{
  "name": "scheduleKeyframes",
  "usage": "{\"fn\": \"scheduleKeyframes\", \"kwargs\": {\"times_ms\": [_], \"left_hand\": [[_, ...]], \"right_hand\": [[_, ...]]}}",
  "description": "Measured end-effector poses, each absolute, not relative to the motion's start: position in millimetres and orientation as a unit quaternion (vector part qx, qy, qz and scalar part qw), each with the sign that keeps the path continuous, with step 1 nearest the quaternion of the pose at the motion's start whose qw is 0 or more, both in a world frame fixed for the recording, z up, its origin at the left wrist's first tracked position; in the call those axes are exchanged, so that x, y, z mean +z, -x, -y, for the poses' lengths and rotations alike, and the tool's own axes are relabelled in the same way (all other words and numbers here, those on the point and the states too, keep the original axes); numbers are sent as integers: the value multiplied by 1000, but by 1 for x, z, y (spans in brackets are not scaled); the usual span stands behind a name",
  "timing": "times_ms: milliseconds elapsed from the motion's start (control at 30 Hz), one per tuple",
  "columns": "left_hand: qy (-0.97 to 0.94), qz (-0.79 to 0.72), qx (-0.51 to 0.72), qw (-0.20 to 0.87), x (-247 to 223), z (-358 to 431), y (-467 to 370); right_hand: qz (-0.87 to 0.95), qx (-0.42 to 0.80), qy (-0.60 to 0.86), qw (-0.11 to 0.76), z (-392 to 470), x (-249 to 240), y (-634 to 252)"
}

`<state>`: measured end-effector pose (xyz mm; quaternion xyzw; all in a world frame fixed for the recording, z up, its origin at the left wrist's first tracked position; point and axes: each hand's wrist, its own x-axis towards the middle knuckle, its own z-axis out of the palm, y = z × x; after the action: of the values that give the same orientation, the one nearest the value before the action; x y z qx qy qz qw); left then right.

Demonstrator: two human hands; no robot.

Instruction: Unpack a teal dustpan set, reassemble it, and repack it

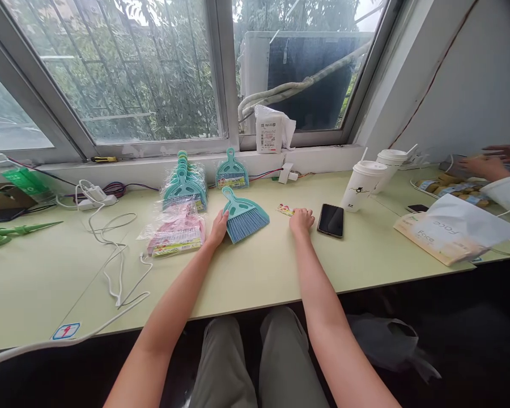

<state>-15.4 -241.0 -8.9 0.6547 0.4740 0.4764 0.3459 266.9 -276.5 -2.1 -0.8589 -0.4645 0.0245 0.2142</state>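
Pale green desk (255, 272) below a window. Left hand (219, 226) rests open against a teal plastic hand brush (243, 216), holding nothing. Right of the brush, right hand (301, 220) curls loosely over a small printed card (285, 210).

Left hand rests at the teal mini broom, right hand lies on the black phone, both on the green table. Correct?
Not quite. In the head view the right hand lies on a small printed card, beside the black phone, not on it. The left hand is at the teal mini broom.

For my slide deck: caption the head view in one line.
At a green table, the left hand touches a teal mini broom; the right hand rests on a small label card.
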Motion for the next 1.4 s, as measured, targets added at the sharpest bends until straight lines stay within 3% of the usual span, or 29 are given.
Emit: {"fn": "scheduleKeyframes", "kwargs": {"times_ms": [267, 500, 700, 867, 1000, 1233, 1400], "left_hand": [[-656, -476, 473, 346, -7, 243, 15], [-657, -476, 468, 350, -5, 242, 14], [-647, -466, 476, 370, -11, 236, 14], [-645, -466, 477, 373, -11, 237, 15], [-646, -467, 478, 368, -10, 238, 15], [-644, -465, 483, 370, -11, 236, 15], [-650, -470, 476, 362, -12, 236, 17]], "right_hand": [[447, 34, 863, 232, 279, 2, -258], [305, -136, 870, 362, 293, -5, -288], [324, 18, 903, 282, 309, -19, -358], [472, 18, 854, 217, 306, -23, -387], [488, -8, 851, 192, 300, -30, -393], [521, -64, 823, 216, 282, -22, -347], [657, -12, 744, 123, 257, -12, -293]]}}
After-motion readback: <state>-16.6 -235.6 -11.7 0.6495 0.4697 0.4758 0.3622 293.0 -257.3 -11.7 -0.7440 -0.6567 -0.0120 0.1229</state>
